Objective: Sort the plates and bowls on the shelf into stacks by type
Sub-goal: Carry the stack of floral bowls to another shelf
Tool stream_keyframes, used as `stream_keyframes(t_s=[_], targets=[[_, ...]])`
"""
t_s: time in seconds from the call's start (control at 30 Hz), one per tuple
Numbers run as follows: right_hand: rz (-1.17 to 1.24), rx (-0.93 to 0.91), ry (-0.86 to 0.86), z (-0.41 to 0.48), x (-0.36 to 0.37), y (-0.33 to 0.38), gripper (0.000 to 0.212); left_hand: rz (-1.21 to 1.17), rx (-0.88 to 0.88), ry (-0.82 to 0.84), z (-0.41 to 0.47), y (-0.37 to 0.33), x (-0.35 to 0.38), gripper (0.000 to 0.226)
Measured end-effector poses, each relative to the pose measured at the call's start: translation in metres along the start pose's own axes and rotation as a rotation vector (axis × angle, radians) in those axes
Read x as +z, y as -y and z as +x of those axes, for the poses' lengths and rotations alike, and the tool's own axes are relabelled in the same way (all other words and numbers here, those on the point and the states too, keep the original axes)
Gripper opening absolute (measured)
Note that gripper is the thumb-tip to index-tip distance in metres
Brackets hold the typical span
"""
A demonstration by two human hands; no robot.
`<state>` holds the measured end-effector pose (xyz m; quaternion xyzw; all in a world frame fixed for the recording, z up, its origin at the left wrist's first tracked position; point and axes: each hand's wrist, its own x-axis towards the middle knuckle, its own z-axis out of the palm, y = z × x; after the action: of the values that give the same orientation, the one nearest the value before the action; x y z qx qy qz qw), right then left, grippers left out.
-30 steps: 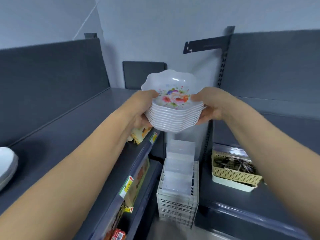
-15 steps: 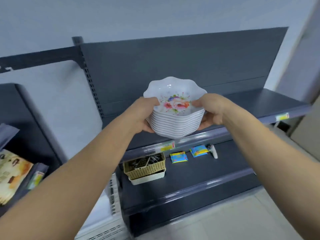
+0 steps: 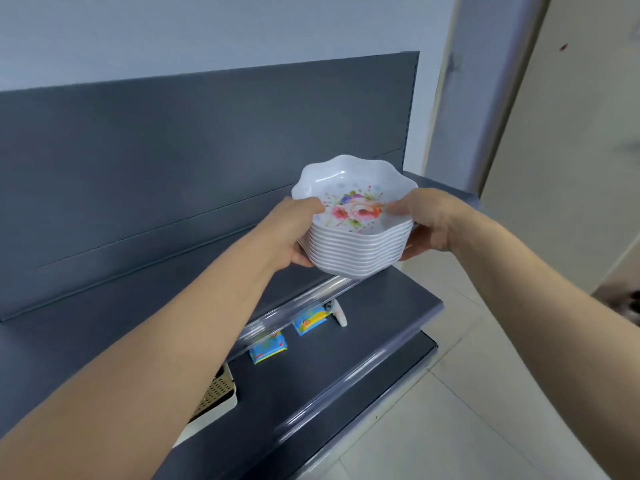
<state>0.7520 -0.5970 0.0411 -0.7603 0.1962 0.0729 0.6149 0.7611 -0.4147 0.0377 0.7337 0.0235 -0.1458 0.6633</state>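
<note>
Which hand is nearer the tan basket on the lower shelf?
Left. The left hand holds the bowl stack from the left, up and right of the basket; the right hand holds its right side, farther off.

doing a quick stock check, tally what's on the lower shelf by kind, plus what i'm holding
stack of floral bowls, held by left hand and right hand: 1
blue and yellow packets: 2
small white tube: 1
beige basket: 1
total: 5

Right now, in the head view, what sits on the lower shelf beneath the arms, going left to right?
beige basket → blue packet → blue and yellow packet → small white tube
</note>
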Motion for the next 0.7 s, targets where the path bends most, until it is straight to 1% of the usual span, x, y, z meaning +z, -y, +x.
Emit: stream_keyframes(t_s=[0.1,0.23,0.33,0.4,0.6,0.7], targets=[[0.013,0.017,-0.046,0.026,-0.012,0.005,0.018,0.007,0.012,0.053,0.036,-0.006,0.01,0.018],[0.032,0.042,-0.114,0.059,-0.024,0.017,0.01,0.02,0.011,0.122,0.083,-0.017,0.021,0.019],[0.036,0.053,-0.162,0.087,-0.04,0.024,0.013,0.03,0.022,0.157,0.115,-0.028,0.035,0.02],[0.043,0.062,-0.177,0.105,-0.052,0.027,0.011,0.042,0.024,0.172,0.135,-0.033,0.046,0.02],[0.072,0.086,-0.144,0.173,-0.09,0.03,0.021,0.043,0.006,0.161,0.195,-0.042,0.084,0.022],[0.054,0.078,-0.102,0.211,-0.115,0.033,0.018,0.021,-0.013,0.127,0.228,-0.042,0.109,0.022]])
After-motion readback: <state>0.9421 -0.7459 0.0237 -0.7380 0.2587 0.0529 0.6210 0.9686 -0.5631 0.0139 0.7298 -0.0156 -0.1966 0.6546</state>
